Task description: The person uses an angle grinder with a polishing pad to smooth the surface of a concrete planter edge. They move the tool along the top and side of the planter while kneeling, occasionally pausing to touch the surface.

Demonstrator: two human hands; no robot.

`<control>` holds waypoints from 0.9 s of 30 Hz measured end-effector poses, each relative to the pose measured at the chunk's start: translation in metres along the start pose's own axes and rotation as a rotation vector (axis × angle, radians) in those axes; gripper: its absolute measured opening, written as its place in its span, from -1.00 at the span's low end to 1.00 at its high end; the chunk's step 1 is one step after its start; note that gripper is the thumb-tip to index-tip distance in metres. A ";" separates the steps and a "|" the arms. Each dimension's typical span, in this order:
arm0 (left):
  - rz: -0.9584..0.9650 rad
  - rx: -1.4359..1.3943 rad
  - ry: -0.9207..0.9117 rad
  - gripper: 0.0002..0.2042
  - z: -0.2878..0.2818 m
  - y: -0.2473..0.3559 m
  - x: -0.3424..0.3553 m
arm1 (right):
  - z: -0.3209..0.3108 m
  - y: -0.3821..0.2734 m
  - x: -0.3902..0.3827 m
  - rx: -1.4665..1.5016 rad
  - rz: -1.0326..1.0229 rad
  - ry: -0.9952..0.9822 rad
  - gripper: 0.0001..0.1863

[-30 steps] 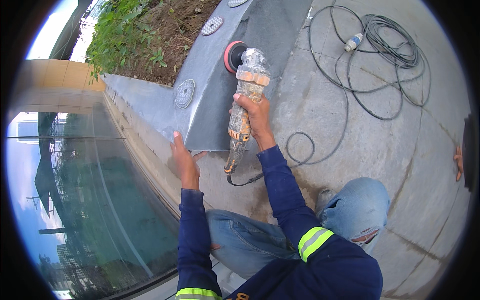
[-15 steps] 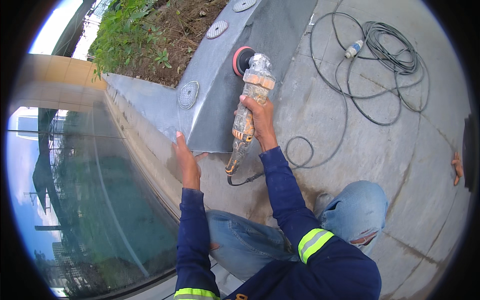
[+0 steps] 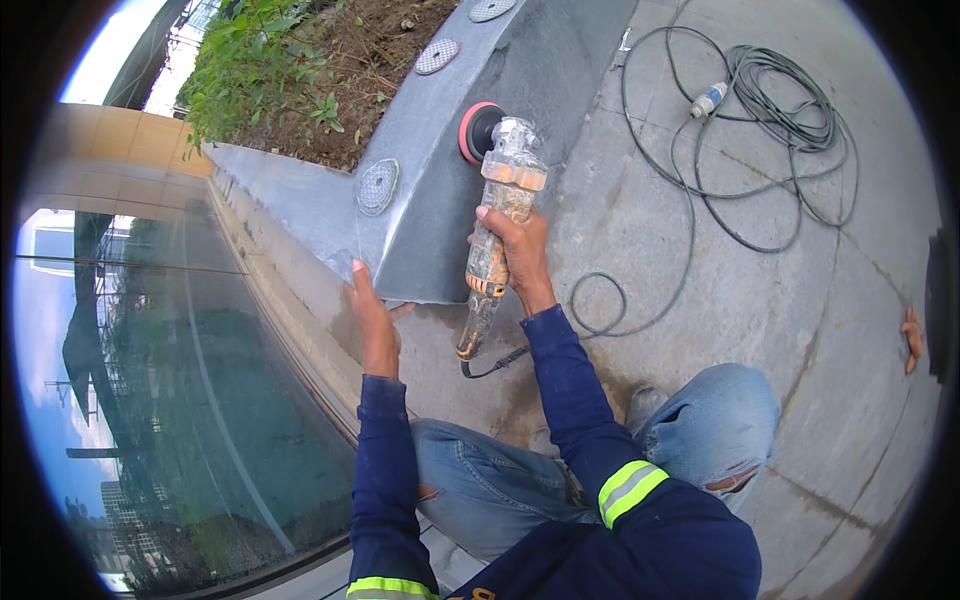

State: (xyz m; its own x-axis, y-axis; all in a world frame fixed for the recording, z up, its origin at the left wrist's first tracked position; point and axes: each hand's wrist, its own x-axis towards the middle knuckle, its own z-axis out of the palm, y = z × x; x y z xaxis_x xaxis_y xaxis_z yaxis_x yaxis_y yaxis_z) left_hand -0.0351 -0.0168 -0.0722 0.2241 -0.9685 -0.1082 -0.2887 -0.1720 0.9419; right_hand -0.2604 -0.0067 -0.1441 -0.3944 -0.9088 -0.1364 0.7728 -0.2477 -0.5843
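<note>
My right hand is wrapped round the dusty body of an orange and grey angle grinder. At its far end, a round pad with a red rim meets the sloped side of a grey stone planter wall, near the top edge. My left hand rests at the near corner of that wall, thumb and a finger spread apart, holding nothing. Round pale polishing pads lie on the wall's top; the nearest pad is just beyond my left hand.
A dark power cable lies coiled on the concrete floor at the right, with a blue and white plug connector. Soil and green plants fill the planter. Reflective glass stands at the left. Another person's hand shows at the right edge.
The grinder's pad end has shifted slightly to the left and down along the slope, with my right hand still round it. My left hand stays at the corner.
</note>
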 end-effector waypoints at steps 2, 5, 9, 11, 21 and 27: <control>-0.004 0.003 0.008 -0.01 0.000 0.000 -0.006 | 0.003 -0.001 -0.008 -0.010 0.023 -0.009 -0.57; 0.011 0.010 0.018 -0.02 0.004 0.002 -0.008 | 0.002 -0.010 0.009 0.002 -0.019 -0.026 -0.57; 0.028 0.002 0.024 -0.02 0.006 0.002 -0.004 | -0.006 -0.019 0.027 0.015 -0.008 0.002 -0.59; 0.015 -0.003 0.037 -0.02 0.007 0.002 -0.005 | -0.009 -0.013 0.018 -0.014 0.001 0.004 -0.57; 0.012 0.000 0.023 -0.05 0.005 0.002 -0.004 | 0.000 -0.023 0.030 0.018 -0.033 -0.023 -0.57; -0.005 -0.010 0.017 -0.08 0.005 0.007 -0.007 | -0.004 -0.013 0.014 -0.035 0.022 -0.030 -0.57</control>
State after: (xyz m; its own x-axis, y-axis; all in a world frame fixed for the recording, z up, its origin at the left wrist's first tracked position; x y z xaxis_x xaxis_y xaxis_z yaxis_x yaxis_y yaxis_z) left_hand -0.0432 -0.0125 -0.0664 0.2410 -0.9646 -0.1076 -0.2785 -0.1749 0.9444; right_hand -0.2777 -0.0152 -0.1413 -0.3620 -0.9237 -0.1258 0.7628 -0.2159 -0.6095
